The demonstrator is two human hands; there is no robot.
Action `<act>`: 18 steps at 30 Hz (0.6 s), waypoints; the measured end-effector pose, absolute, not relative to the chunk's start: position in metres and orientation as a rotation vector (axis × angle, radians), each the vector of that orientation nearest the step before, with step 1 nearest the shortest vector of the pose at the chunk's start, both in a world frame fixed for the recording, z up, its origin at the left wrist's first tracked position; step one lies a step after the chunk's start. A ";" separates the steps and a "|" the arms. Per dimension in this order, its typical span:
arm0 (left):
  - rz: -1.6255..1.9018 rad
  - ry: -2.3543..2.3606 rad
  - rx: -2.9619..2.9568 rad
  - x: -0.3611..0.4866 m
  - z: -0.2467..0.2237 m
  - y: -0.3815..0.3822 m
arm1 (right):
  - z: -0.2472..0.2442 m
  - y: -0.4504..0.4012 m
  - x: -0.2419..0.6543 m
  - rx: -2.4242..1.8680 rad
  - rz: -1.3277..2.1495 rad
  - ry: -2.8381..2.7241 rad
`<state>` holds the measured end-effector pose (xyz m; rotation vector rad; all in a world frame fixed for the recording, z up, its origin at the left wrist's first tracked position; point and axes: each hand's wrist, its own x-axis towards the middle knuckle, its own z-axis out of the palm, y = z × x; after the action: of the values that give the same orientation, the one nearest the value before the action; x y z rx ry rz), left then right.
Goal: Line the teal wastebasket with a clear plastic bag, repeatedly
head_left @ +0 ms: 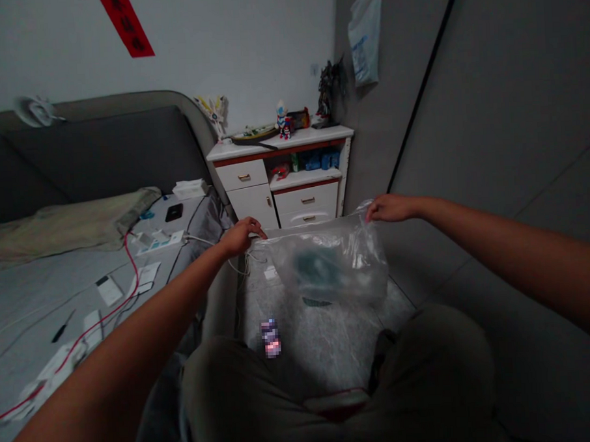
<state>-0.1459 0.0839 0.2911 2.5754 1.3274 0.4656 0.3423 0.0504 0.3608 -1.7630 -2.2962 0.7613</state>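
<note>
A translucent plastic bag [360, 264] hangs stretched between my two hands above the floor. My left hand [241, 236] pinches its left upper corner, fingers closed. At the opposite upper corner, my right hand [389, 208] grips the edge with fingers together. The bag's top edge runs nearly straight from hand to hand. A dark green shape [319, 267] shows blurred through the plastic; whether it is inside or behind the bag I cannot tell. Just below the bag, a small piece of dark green [317, 301] is visible on the floor.
On the left, the bed [15, 311] holds cables, a power strip [162, 243], a dark phone [174, 212] and a pillow [70, 224]. A white cabinet [247, 175] with figures on top stands ahead. Grey wardrobe panels [515, 107] rise on the right. A blurred-out object [271, 338] lies on the tiled floor.
</note>
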 end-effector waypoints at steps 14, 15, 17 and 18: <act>-0.053 1.819 2.594 -0.125 0.286 0.065 | 0.315 0.034 0.311 -1.960 0.299 -2.080; -0.057 1.853 2.585 -0.124 0.287 0.062 | 0.314 0.033 0.311 -1.963 0.286 -2.071; -0.066 1.907 2.573 -0.122 0.285 0.056 | 0.313 0.032 0.310 -2.008 0.264 -2.068; -0.080 1.923 2.569 -0.121 0.284 0.053 | 0.312 0.032 0.310 -2.041 0.272 -2.075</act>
<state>-0.1210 0.0532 0.2839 2.5687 1.9231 -0.0801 0.3102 0.0318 0.3115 -2.0413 -2.0750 0.2723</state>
